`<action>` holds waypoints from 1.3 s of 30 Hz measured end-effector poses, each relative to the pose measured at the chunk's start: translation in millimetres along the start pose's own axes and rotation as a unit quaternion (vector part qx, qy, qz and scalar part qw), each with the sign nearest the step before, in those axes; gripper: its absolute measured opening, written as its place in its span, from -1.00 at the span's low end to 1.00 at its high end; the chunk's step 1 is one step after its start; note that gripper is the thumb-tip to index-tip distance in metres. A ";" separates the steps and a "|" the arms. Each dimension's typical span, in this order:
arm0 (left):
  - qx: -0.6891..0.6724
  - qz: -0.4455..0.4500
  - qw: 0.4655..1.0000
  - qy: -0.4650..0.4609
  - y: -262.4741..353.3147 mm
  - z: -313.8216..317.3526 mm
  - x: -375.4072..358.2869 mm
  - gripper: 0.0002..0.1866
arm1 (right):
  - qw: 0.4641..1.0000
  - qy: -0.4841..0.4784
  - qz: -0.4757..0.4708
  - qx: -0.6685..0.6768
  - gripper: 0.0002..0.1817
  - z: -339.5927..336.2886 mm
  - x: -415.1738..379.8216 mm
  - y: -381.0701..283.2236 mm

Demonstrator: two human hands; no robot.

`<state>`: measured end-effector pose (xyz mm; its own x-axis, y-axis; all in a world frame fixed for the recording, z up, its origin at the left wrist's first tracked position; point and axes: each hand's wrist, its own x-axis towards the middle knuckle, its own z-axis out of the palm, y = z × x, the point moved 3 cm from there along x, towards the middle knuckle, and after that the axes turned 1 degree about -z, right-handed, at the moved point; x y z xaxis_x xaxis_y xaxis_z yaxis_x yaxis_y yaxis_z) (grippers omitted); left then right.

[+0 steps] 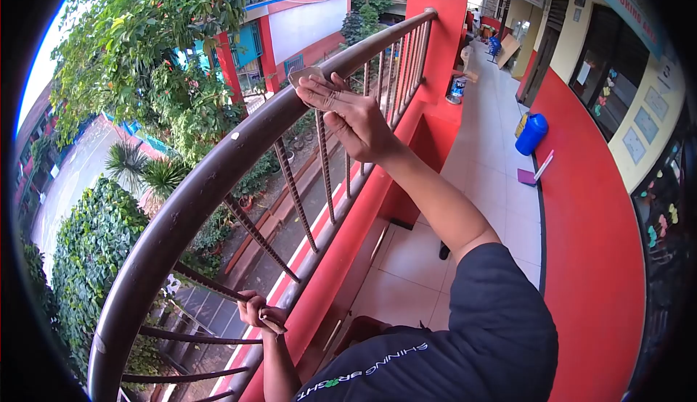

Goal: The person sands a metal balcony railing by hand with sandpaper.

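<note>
A dark brown metal handrail (218,152) curves from the lower left up to a red pillar, with ribbed vertical bars (287,166) beneath it. On top of the rail, my right hand (348,115) presses a small brownish sheet (305,75) against the surface, its fingers extended over it. The rail looks duller and greyer beyond that hand. Lower down, my left hand (260,313) is closed round one of the ribbed bars, and a small brown piece (273,323) shows at its fingers.
A red ledge (348,235) runs under the railing. Along the tiled corridor (490,177) stand a paint can (457,88), a blue bin (531,133) and a dustpan (528,176). People are farther back. Trees and a courtyard lie outside the railing.
</note>
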<state>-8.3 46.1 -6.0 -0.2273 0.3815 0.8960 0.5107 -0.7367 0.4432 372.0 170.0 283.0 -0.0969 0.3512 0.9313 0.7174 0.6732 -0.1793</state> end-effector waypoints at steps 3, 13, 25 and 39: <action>0.010 0.007 1.000 0.010 4.1 -0.1 -1.3 -0.34 | 0.998 0.018 0.037 -0.057 -0.56 -13.4 0.4 42.5; 0.127 0.013 0.990 0.060 36.3 6.7 -7.5 -0.44 | 1.000 -0.017 0.004 -0.026 -0.60 -11.4 12.9 47.2; 0.002 0.041 0.997 -0.061 88.0 172.9 87.7 -0.55 | 0.987 0.055 0.149 -0.034 -0.57 -39.2 21.4 181.6; -0.071 -0.056 0.994 0.062 78.7 205.7 116.1 -0.61 | 0.995 -0.062 -0.061 0.052 -0.66 -16.1 4.7 66.8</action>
<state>176.0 147.3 127.3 -0.3814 0.3997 0.8335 0.3571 -0.7680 0.5317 430.6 206.2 280.5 -0.2679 0.3364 0.9028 0.6208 0.7769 -0.1052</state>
